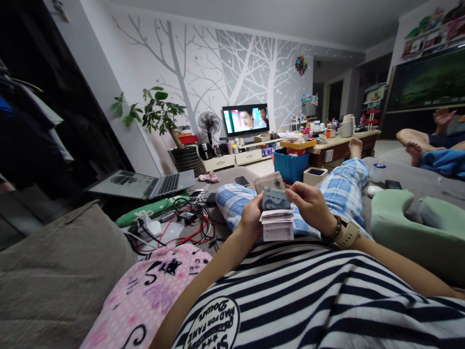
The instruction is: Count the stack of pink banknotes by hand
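Observation:
Between my two hands is a stack of banknotes (276, 200), held over my lap. The front note is bluish-green, and pinkish-brown notes (269, 182) stick up behind it. Folded pale notes or paper slips (278, 232) hang out below. My left hand (251, 213) grips the stack from its left side, thumb along the edge. At the upper right corner, my right hand (307, 201) pinches the bluish note between thumb and fingers. A watch (348, 233) and a dark bracelet are on my right wrist.
Tangled cables (196, 218), a charger and an open laptop (145, 185) lie to the left. A phone (241, 181) sits beyond my knee. On the right are a green neck pillow (407, 228), a remote (393, 184) and another person's bare legs (417, 140). A cluttered wooden table (341, 148) stands ahead.

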`<control>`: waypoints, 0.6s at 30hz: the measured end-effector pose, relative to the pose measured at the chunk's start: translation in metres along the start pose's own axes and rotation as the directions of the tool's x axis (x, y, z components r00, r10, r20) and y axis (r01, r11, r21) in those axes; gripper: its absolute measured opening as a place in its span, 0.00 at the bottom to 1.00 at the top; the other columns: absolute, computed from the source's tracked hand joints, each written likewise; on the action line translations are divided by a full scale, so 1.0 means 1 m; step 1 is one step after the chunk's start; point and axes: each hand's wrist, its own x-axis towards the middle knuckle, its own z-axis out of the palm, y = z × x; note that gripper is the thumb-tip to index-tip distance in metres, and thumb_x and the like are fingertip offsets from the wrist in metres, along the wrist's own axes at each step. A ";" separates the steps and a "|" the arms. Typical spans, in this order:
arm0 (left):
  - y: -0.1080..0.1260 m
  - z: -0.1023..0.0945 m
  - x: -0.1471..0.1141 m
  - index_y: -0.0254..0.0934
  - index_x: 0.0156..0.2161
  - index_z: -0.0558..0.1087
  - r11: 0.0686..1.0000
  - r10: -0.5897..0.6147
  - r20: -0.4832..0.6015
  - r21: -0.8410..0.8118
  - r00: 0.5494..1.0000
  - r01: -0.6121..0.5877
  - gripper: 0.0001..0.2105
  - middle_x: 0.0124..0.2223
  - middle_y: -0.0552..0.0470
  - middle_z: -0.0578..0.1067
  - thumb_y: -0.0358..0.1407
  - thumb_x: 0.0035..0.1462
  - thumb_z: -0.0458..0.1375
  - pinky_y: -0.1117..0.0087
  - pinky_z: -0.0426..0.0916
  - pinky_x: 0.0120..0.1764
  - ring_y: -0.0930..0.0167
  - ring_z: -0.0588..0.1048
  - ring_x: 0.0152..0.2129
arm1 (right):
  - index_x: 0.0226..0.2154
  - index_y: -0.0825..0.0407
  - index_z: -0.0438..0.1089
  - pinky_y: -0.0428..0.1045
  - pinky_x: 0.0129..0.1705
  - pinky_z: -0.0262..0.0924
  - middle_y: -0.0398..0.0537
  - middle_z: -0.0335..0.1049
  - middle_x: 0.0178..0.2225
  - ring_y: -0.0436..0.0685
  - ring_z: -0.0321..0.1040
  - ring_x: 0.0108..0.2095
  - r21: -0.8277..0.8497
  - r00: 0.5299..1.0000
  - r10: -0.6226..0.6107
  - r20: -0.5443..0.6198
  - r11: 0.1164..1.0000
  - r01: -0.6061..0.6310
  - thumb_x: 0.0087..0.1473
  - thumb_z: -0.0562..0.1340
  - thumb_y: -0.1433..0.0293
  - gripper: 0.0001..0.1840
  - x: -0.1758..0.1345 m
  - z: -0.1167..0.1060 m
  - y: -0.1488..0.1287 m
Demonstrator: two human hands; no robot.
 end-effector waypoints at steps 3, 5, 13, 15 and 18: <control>-0.001 -0.001 0.000 0.33 0.47 0.80 0.999 0.018 0.029 0.028 0.999 -0.019 0.15 0.34 0.46 0.83 0.40 0.59 0.61 0.59 0.77 0.43 0.58 0.83 0.36 | 0.23 0.50 0.62 0.49 0.27 0.47 0.39 0.56 0.20 0.51 0.52 0.23 0.034 1.000 -0.010 0.022 0.999 0.009 0.63 0.58 0.56 0.21 -0.002 -0.001 -0.001; -0.001 -0.003 0.000 0.33 0.47 0.80 0.998 0.026 0.045 0.053 0.999 -0.028 0.16 0.34 0.46 0.83 0.41 0.59 0.62 0.59 0.77 0.42 0.58 0.83 0.36 | 0.24 0.50 0.62 0.48 0.27 0.47 0.39 0.55 0.21 0.51 0.52 0.24 0.049 0.999 -0.016 0.040 0.999 0.014 0.64 0.58 0.56 0.21 -0.004 -0.002 -0.001; 0.001 -0.004 -0.001 0.34 0.45 0.79 0.998 0.025 0.079 0.056 0.997 -0.030 0.14 0.33 0.47 0.83 0.41 0.57 0.63 0.61 0.76 0.41 0.60 0.82 0.34 | 0.29 0.50 0.68 0.48 0.30 0.52 0.41 0.61 0.23 0.51 0.56 0.26 0.066 0.995 -0.066 0.079 0.996 0.061 0.65 0.58 0.61 0.15 -0.007 -0.002 -0.004; 0.001 -0.004 -0.001 0.33 0.43 0.79 0.998 0.022 0.088 0.063 0.996 -0.028 0.14 0.32 0.47 0.82 0.41 0.57 0.64 0.61 0.76 0.40 0.60 0.82 0.33 | 0.30 0.50 0.69 0.48 0.30 0.52 0.41 0.62 0.23 0.51 0.57 0.26 0.068 0.994 -0.075 0.076 0.995 0.069 0.65 0.58 0.61 0.14 -0.008 -0.003 -0.004; -0.001 -0.006 0.000 0.33 0.42 0.79 0.995 0.074 0.085 0.062 0.994 -0.080 0.13 0.32 0.48 0.82 0.40 0.57 0.64 0.62 0.76 0.40 0.61 0.82 0.32 | 0.30 0.51 0.70 0.48 0.30 0.52 0.40 0.63 0.23 0.51 0.57 0.26 0.064 0.994 -0.086 0.066 0.995 0.082 0.65 0.59 0.61 0.14 -0.008 -0.004 -0.002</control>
